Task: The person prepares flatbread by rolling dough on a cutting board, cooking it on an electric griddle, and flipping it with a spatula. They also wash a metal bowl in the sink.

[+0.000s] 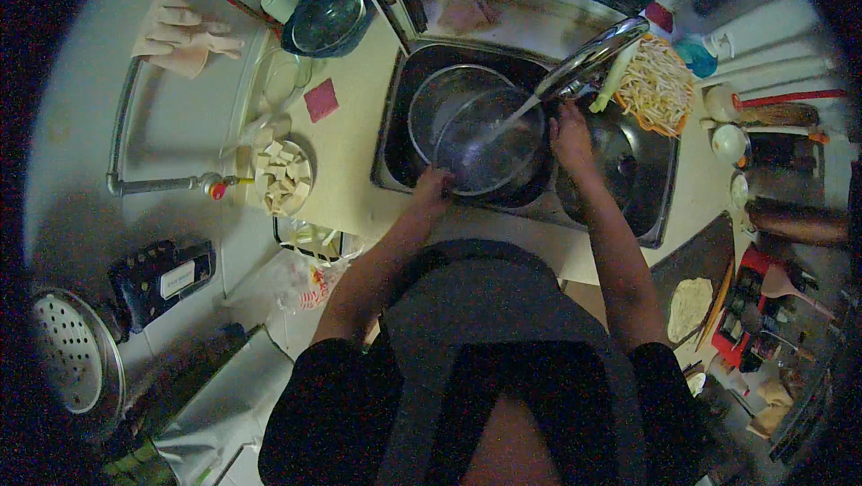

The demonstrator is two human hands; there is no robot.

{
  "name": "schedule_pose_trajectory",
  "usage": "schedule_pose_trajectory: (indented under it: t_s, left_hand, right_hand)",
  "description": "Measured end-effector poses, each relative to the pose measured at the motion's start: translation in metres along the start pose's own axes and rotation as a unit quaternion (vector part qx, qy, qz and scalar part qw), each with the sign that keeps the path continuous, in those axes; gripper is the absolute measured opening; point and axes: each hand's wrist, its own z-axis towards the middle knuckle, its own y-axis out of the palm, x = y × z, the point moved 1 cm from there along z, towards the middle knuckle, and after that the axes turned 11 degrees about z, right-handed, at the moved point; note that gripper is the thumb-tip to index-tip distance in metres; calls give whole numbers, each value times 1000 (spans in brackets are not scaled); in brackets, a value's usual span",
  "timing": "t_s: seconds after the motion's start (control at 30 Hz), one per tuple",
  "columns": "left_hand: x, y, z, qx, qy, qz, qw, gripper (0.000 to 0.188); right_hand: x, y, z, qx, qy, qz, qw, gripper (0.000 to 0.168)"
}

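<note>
A round metal pot point(425, 137) sits in the left basin of the double sink point(385, 162). A second round rim point(495, 188) shows overlapping it; whether this is a separate vessel I cannot tell. From the chrome faucet point(592, 58), a stream of water point(517, 115) runs down into it. My left hand point(434, 184) grips the near-left side of that rim, its fingertips partly in shadow. Beside the rim's right side, over the divider between the basins, is my right hand point(571, 139), fingers bent below the faucet. Its exact hold is unclear.
Bean sprouts point(656, 85) fill an orange basket point(673, 127) behind the right basin. On the left counter are a bowl of cut white cubes, probably tofu point(286, 176), and a pink cloth point(321, 100). Flattened dough point(690, 307) lies on a dark board point(707, 250) at right.
</note>
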Motion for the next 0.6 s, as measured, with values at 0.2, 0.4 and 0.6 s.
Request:
schedule_pose_trajectory:
  t_s: [0.2, 0.4, 0.6]
  left_hand:
    - [64, 74, -10, 119, 420, 97, 894, 41]
    - [135, 47, -80, 279, 333, 504, 746, 63]
    - [144, 35, -107, 174, 534, 743, 365, 56]
  right_hand:
    - [51, -3, 0, 16, -17, 78, 997, 40]
    - [7, -26, 14, -63, 140, 185, 971, 35]
    - [61, 5, 16, 174, 134, 113, 969, 31]
